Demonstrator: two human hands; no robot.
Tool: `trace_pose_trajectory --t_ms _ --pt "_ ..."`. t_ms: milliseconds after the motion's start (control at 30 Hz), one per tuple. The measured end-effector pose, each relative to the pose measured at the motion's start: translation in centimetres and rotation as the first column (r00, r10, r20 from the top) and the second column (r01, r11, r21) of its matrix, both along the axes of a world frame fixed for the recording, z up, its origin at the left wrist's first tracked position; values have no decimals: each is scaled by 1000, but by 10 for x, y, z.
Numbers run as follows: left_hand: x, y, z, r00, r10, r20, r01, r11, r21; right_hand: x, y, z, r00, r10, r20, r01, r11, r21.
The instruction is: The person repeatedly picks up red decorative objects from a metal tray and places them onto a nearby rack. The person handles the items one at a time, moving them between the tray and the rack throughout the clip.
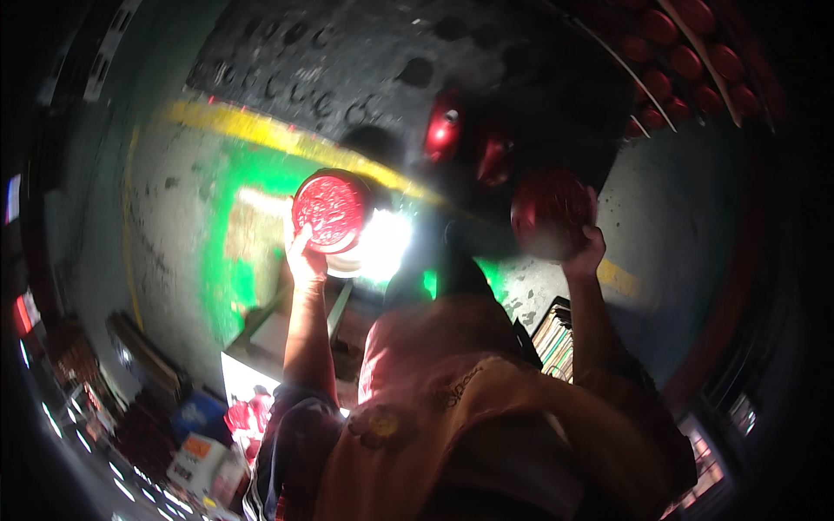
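Note:
My left hand (307, 260) grips a round red piece (330, 208) by its lower left edge, thumb on the near side. Its face is embossed, with a smooth rim, and it catches bright light. At the right, my right hand (589, 247) is closed on a second rounded dark red piece (549, 213), which lies in shadow and is blurred. Both pieces are held up, apart from each other. Beyond them, a shiny red rounded object (444, 130) and another red one (494, 159) stand out on a dark mat (347, 61); their exact kind I cannot tell.
Several red round pieces (686, 61) sit in a rack at the far right. Yellow floor line (287, 137) runs along the dark mat's edge. Close to my legs are a crate with a stack of flat sheets (556, 339) and a white box (200, 464) at lower left.

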State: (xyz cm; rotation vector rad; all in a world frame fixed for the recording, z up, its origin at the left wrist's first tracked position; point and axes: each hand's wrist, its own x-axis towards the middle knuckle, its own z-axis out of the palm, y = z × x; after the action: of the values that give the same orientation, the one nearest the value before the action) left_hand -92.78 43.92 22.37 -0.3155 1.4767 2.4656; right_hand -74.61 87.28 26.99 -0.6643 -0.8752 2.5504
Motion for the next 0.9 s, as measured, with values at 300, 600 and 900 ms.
trace_pose_trajectory --t_ms 300,600,900 --pt "118 -99 -46 921 -60 384 -367 190 910 -79 -272 -92 788 518 332 -584 462 667" --pt "151 -134 -67 939 62 338 -337 -37 941 -114 -405 -82 783 551 -288 -555 413 -722" --pt "273 -166 -32 952 158 262 -306 523 796 -59 -401 -46 677 558 -480 -701 291 -651"
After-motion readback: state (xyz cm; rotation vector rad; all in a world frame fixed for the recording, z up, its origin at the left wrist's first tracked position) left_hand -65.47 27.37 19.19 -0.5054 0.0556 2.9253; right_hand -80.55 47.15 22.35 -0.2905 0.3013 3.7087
